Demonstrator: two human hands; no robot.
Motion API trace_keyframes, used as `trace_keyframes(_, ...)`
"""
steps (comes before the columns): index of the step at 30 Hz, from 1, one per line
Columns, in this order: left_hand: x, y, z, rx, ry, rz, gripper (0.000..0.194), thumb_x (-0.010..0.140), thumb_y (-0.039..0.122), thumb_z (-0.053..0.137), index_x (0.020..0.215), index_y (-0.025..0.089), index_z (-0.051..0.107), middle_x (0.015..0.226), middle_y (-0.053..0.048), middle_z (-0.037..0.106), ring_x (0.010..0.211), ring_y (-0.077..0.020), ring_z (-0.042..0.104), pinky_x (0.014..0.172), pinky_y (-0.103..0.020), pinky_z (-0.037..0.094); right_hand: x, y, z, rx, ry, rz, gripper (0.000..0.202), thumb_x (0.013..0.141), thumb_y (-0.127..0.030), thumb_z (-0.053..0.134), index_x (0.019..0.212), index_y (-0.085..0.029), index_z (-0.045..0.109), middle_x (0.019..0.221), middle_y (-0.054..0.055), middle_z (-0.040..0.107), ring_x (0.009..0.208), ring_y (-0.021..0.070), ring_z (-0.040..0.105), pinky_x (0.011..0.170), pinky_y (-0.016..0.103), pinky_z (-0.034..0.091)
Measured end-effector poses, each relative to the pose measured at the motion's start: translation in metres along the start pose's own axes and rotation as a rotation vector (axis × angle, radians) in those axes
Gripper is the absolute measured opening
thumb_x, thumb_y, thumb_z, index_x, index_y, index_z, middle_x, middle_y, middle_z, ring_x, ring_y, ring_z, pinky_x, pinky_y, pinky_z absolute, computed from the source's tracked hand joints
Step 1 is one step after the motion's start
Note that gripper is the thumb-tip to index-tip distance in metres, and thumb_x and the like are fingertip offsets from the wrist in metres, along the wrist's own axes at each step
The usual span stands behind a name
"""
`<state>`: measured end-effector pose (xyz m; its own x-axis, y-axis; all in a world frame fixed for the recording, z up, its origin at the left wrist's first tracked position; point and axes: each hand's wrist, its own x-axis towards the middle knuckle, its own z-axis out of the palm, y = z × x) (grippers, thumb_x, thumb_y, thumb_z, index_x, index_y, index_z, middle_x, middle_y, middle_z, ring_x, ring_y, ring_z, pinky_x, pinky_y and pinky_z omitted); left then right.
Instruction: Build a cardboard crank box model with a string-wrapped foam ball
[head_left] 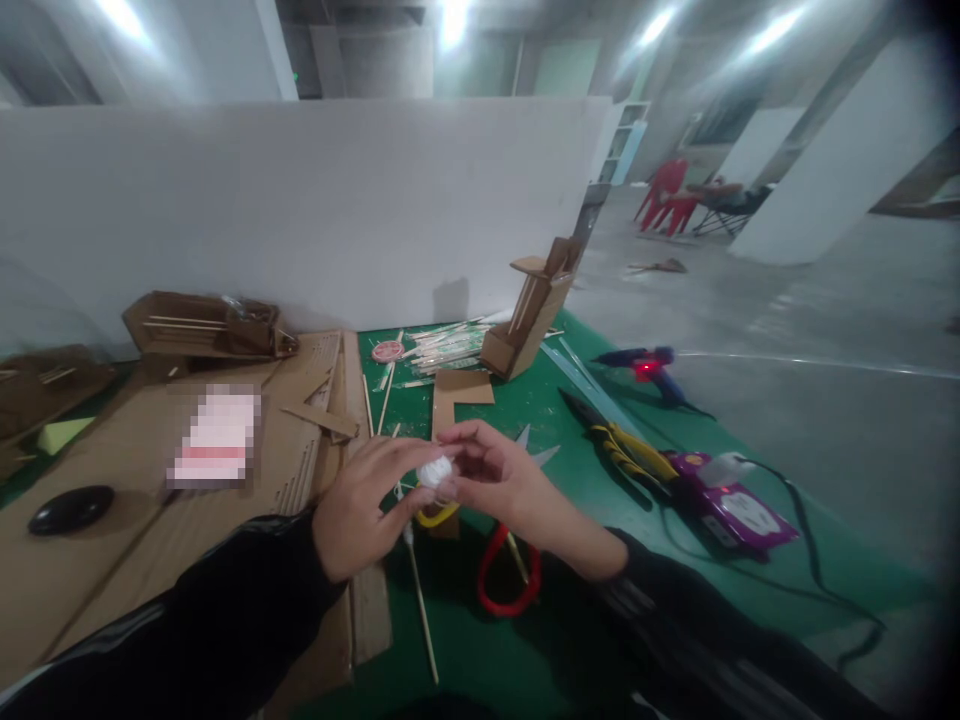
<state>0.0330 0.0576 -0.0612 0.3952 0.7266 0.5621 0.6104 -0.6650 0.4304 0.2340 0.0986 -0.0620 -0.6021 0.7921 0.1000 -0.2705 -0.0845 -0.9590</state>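
Note:
A small white ball-like bundle (435,472), perhaps string or thread, is pinched between my two hands above the green table. My left hand (367,500) holds it from the left with thumb and fingers. From the right, the fingertips of my right hand (499,485) press on it. A white strand hangs below my left hand by a thin wooden stick (421,600) that lies on the table. Just under my hands are red-handled scissors (508,612), their blades partly hidden behind my right hand, a yellow ring-shaped item (437,517) and an L-shaped cardboard piece (445,390).
Stacked cardboard (300,385) covers the left side, with a black mouse (71,510). Wooden sticks (450,345) and a cardboard structure (529,315) stand behind. At right are yellow-black pliers (630,450), a glue gun (645,368) and a purple power strip (735,505) with a cable.

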Motion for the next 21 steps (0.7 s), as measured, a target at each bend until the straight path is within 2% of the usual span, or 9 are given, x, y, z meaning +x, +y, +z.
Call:
trace_keyframes(2, 0.0, -0.001, 0.001, 0.017, 0.056, -0.043, 0.03, 0.091, 0.023, 0.058, 0.121, 0.023, 0.057, 0.116, -0.008, 0.065, 0.11, -0.0228, 0.057, 0.096, -0.037, 0.043, 0.0, 0.0, 0.001, -0.021, -0.006, 0.034, 0.044, 0.075, -0.029, 0.079, 0.11, -0.02, 0.055, 0.1, 0.002, 0.064, 0.079, 0.0115, 0.063, 0.075, 0.028, 0.052)
trace_keyframes(4, -0.001, 0.0, 0.001, 0.017, 0.105, -0.118, 0.029, 0.091, 0.025, 0.058, 0.12, 0.022, 0.057, 0.117, -0.009, 0.065, 0.109, -0.0237, 0.058, 0.095, -0.038, 0.044, 0.0, 0.0, 0.003, -0.071, -0.023, 0.059, 0.039, 0.079, -0.037, 0.074, 0.108, -0.018, 0.057, 0.089, 0.001, 0.066, 0.074, 0.0119, 0.063, 0.071, 0.027, 0.051)
trace_keyframes(7, -0.002, -0.001, 0.003, -0.073, 0.134, -0.219, 0.029, 0.091, 0.028, 0.058, 0.119, 0.021, 0.057, 0.118, -0.01, 0.064, 0.107, -0.0236, 0.06, 0.093, -0.038, 0.047, 0.0, -0.002, 0.003, -0.156, -0.038, 0.066, 0.029, 0.083, -0.043, 0.069, 0.09, -0.014, 0.065, 0.066, -0.002, 0.061, 0.061, 0.01, 0.056, 0.061, 0.024, 0.044)
trace_keyframes(9, -0.003, -0.001, 0.004, -0.214, 0.136, -0.285, 0.03, 0.091, 0.029, 0.057, 0.12, 0.021, 0.056, 0.118, -0.01, 0.063, 0.106, -0.0233, 0.061, 0.093, -0.037, 0.048, -0.001, -0.003, 0.003, -0.184, -0.035, 0.061, 0.029, 0.084, -0.042, 0.069, 0.08, -0.014, 0.066, 0.06, -0.003, 0.058, 0.058, 0.0092, 0.051, 0.058, 0.023, 0.04)
trace_keyframes(14, -0.004, 0.003, 0.007, -0.628, 0.139, -0.427, 0.033, 0.094, 0.031, 0.055, 0.124, 0.02, 0.052, 0.116, -0.01, 0.064, 0.106, -0.0214, 0.062, 0.091, -0.032, 0.05, -0.002, -0.002, 0.005, -0.159, -0.056, 0.088, 0.033, 0.08, -0.047, 0.071, 0.076, -0.015, 0.065, 0.065, -0.001, 0.059, 0.061, 0.0104, 0.052, 0.061, 0.024, 0.04)
trace_keyframes(18, -0.003, 0.012, 0.006, -0.796, 0.117, -0.471, 0.032, 0.092, 0.033, 0.058, 0.121, 0.02, 0.055, 0.116, -0.009, 0.065, 0.104, -0.0199, 0.062, 0.091, -0.03, 0.049, -0.002, 0.007, 0.008, -0.114, -0.119, 0.156, 0.038, 0.076, -0.051, 0.073, 0.077, -0.013, 0.068, 0.068, 0.0, 0.059, 0.059, 0.0104, 0.051, 0.059, 0.025, 0.04)
trace_keyframes(21, -0.003, 0.018, 0.004, -0.911, 0.036, -0.498, 0.034, 0.09, 0.037, 0.061, 0.12, 0.02, 0.058, 0.116, -0.01, 0.065, 0.101, -0.0204, 0.062, 0.088, -0.03, 0.05, -0.001, 0.012, 0.009, -0.107, -0.133, 0.185, 0.038, 0.074, -0.05, 0.074, 0.077, -0.013, 0.069, 0.067, 0.0, 0.059, 0.06, 0.0104, 0.05, 0.06, 0.025, 0.04)
